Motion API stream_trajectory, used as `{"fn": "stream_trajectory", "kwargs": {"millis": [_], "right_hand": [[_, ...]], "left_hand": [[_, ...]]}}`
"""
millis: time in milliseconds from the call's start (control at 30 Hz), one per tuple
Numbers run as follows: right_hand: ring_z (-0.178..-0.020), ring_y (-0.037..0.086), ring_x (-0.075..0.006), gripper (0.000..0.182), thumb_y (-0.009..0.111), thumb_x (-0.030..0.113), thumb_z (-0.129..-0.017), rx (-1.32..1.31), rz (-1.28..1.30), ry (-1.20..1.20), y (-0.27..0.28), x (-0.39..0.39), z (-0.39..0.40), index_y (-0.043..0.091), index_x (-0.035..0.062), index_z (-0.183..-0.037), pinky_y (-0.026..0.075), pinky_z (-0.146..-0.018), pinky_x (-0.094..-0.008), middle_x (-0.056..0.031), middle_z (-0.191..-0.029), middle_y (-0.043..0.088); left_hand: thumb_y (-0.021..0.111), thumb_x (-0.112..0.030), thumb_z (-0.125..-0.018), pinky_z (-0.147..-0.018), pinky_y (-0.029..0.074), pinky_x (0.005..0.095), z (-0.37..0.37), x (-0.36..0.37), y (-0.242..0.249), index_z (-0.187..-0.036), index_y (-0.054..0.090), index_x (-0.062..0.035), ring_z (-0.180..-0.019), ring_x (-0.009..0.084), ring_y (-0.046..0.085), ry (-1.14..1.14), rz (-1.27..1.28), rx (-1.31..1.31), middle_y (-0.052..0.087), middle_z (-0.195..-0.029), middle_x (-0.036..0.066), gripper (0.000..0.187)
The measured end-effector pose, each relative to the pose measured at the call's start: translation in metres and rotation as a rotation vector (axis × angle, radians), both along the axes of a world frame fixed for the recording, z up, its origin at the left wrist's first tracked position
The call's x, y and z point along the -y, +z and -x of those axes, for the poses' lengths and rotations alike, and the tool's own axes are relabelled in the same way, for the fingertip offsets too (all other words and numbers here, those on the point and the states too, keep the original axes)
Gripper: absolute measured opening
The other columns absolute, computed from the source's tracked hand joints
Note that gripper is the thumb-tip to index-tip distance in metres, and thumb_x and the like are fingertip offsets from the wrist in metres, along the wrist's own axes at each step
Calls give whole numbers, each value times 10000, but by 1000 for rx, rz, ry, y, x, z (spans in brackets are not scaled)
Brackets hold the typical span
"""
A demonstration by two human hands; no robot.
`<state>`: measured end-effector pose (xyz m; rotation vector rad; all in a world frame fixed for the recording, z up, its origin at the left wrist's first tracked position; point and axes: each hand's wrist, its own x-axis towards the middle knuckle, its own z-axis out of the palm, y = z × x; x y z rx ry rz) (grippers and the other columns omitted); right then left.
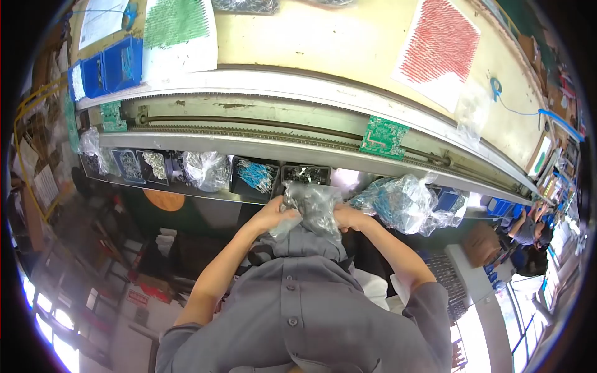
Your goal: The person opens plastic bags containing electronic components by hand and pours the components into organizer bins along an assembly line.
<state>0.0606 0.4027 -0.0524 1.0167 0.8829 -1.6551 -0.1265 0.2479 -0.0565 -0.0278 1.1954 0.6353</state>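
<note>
A clear plastic bag (313, 205) with dark contents is stretched between my two hands, close to my body at the bench edge. My left hand (274, 216) is closed on the bag's left side. On the other side, my right hand (347, 217) grips the bag's edge, its fingers curled. Just beyond the bag sits a black bin (306, 174) of small dark parts. To its left is a bin of blue-and-white components (255, 176). What exactly the bag contains is too small to make out.
Green circuit boards (384, 137) rest on the conveyor rail (261, 142) ahead. Bulky plastic bags (398, 202) with blue parts lie at right, another bag (206, 171) at left. Blue bins (118, 66) and marked sheets (438, 50) are on the far panel. A co-worker (528, 230) is at far right.
</note>
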Motion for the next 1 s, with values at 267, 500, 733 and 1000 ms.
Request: {"fn": "stream_trajectory", "kwargs": {"millis": [267, 500, 733, 1000], "right_hand": [[-739, 595, -317, 360, 470, 308, -736, -361, -471, 475, 7, 28, 27, 612, -11, -823, 462, -640, -397, -206, -812, 606], [-759, 597, -322, 250, 515, 244, -681, -228, -699, 651, 48, 20, 46, 624, 30, -748, 473, -660, -410, -183, -760, 609], [-890, 503, -308, 300, 634, 122, -686, -505, -1365, -16, 58, 5, 47, 510, -5, -927, 401, -790, -367, -161, -928, 534], [-890, 486, -332, 234, 649, 150, -692, -415, -1060, -125, 33, 17, 50, 502, 10, -808, 388, -775, -392, -151, -914, 533]], "left_hand": [[659, -362, -731, -575, 415, 239, 4, -28, 23, -976, 476, 18, -677, 109, 507, 63, 87, -23, 549, -768, 68, 489], [669, -226, -668, -586, 424, 260, -16, -14, -5, -1038, 466, 20, -716, 138, 530, 98, -20, 32, 564, -859, 82, 489], [615, -77, -683, -774, 424, 263, 14, -48, 50, -1094, 474, 10, -865, 157, 547, 51, 260, 118, 577, -953, 92, 442], [602, -56, -694, -733, 432, 249, 15, -26, 43, -1098, 480, 10, -828, 139, 549, 154, 164, 192, 576, -951, 77, 427]]}}
